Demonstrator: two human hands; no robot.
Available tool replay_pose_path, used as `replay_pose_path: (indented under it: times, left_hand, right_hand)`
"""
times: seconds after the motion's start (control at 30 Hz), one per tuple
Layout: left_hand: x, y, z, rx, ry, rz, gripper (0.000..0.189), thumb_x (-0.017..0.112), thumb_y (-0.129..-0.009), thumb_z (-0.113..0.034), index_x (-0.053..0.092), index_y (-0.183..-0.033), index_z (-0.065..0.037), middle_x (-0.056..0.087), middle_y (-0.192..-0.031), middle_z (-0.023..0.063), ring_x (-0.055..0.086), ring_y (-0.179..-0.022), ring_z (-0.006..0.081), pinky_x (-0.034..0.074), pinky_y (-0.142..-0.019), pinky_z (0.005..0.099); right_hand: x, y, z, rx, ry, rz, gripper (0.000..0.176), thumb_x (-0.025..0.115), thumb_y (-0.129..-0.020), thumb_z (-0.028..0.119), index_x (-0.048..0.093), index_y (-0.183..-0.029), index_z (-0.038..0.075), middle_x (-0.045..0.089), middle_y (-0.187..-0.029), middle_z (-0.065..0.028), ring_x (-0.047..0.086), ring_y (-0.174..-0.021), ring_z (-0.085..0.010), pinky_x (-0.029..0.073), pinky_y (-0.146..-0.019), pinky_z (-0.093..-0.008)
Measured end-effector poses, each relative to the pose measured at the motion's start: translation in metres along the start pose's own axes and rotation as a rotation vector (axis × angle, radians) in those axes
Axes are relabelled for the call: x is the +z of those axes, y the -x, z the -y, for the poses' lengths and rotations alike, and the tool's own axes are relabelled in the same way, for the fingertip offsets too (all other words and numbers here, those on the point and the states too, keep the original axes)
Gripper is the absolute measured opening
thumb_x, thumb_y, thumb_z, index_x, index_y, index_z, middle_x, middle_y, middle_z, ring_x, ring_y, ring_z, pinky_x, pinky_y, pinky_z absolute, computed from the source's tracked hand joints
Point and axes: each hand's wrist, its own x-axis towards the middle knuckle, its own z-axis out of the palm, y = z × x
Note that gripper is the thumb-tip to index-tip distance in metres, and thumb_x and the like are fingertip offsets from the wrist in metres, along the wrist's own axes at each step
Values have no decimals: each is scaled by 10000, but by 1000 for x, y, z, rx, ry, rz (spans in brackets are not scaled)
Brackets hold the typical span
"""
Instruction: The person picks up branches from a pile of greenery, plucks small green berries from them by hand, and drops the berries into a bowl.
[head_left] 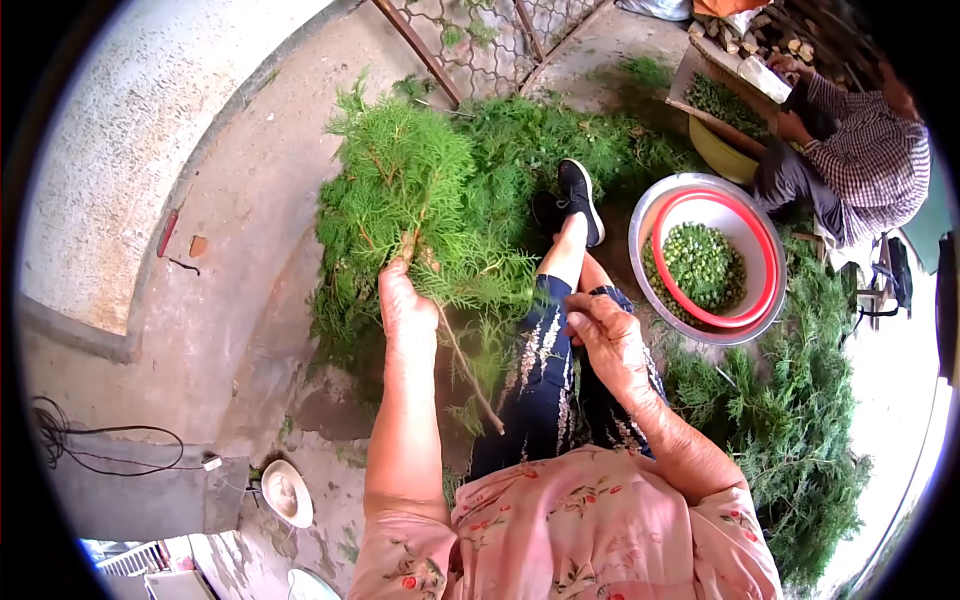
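My left hand [404, 302] is closed around the stem of a leafy conifer branch [405, 165], which has flat, feathery green sprays. Its bare woody end [470, 370] slants down toward my lap. Over my knees, my right hand [612, 342] is curled with thumb and fingers together; whatever it may hold is too small to make out. To the right of that hand stands a wide metal basin [640, 245] with a red-rimmed bowl [772, 285] inside. Small round green cones [705, 262] fill the bottom of the bowl.
Cut greenery [520, 130] is heaped around my feet, with another pile [770, 440] at right. A co-worker [860, 150] sits at the upper right beside a tray of green cones [725, 105]. At lower left are a black cable [120, 430] and a pale hat-like object [287, 492].
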Motion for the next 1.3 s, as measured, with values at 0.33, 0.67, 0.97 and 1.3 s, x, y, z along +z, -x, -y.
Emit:
replay_pose_path:
  times: [0.33, 0.67, 0.97, 1.3]
  left_hand:
    - [-16, -6, 29, 32, 47, 126, 170, 562, -843, -113, 626, -983, -42, 604, -863, 36, 542, -778, 155, 470, -718, 346]
    - [-21, 4, 7, -47, 139, 110, 151, 559, -881, -220, 566, -953, -87, 496, -711, 10, 491, -690, 168, 457, -707, 400]
    - [-15, 9, 37, 217, 133, 43, 232, 662, -822, -197, 576, -959, -30, 582, -867, 57, 515, -721, 169, 466, -658, 332]
    - [1, 60, 78, 283, 24, 368, 184, 616, -847, -70, 495, -978, -26, 577, -994, 87, 558, -844, 156, 487, -758, 300]
  right_hand:
    - [25, -12, -6, 183, -374, 115, 204, 602, -838, 32, 600, -1041, 12, 579, -690, -14, 562, -569, -88, 470, -507, -217]
    - [-66, -45, -33, 205, -399, -333, 161, 607, -824, 37, 619, -977, -14, 613, -726, -47, 567, -572, -121, 476, -530, -233]
    - [-85, -43, 6, -477, 742, -449, 531, 719, -671, 28, 531, -1168, 44, 496, -1205, -226, 468, -1142, -371, 390, -966, -409]
    - [45, -10, 6, -619, 947, 151, 568, 493, -798, 133, 342, -1334, 20, 359, -1363, -197, 416, -1197, -364, 379, -964, -449]
